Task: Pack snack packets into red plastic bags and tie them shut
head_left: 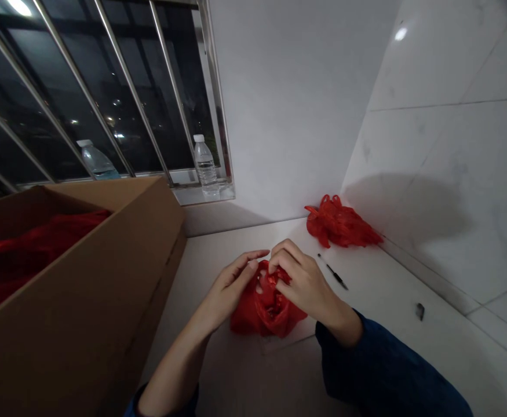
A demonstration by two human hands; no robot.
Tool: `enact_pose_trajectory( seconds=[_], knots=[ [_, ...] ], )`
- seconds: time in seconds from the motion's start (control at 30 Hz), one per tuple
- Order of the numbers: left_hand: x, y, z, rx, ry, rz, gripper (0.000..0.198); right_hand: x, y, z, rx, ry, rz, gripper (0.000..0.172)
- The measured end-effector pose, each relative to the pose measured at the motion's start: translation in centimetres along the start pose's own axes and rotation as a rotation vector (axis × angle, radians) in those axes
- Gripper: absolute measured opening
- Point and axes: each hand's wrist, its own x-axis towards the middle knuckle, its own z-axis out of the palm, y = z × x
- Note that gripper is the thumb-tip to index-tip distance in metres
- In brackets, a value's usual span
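A red plastic bag (245,315) sits on the white tabletop between my hands, its mouth gathered open towards me. My left hand (230,288) is at the bag's left rim, the thumb over the edge and the index finger stretched out; some fingertips show inside the red film. From the right, my right hand (302,279) curls its fingers over the mouth and pinches the red film. Shiny red folds fill the opening, and I cannot make out whether anything else lies inside.
A large cardboard box (149,231) with red bags in it stands at left. Another crumpled red bag (340,223) lies by the wall. A black pen (334,272) and a small dark object (419,311) are on the table (379,289). Bottles (206,168) stand by the barred window.
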Motion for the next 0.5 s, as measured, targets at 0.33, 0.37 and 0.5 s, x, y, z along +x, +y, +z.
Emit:
enact_pose_trajectory(
  seconds=[0.33,0.37,0.5],
  knots=[
    [0.3,-0.6,-0.5,-0.316,0.214,-0.027,0.03,0.0,0.1,-3.0,0.031,-0.048,-0.078,0.007],
    [0.3,-0.6,-0.6,-0.335,0.229,-0.018,0.03,-0.1,0.1,-3.1,0.038,-0.056,-0.077,0.007],
    [0.4,-0.7,-0.9,-0.338,0.263,0.037,0.029,-0.4,-0.1,-3.9,0.055,-0.12,-0.055,0.006]
  ],
)
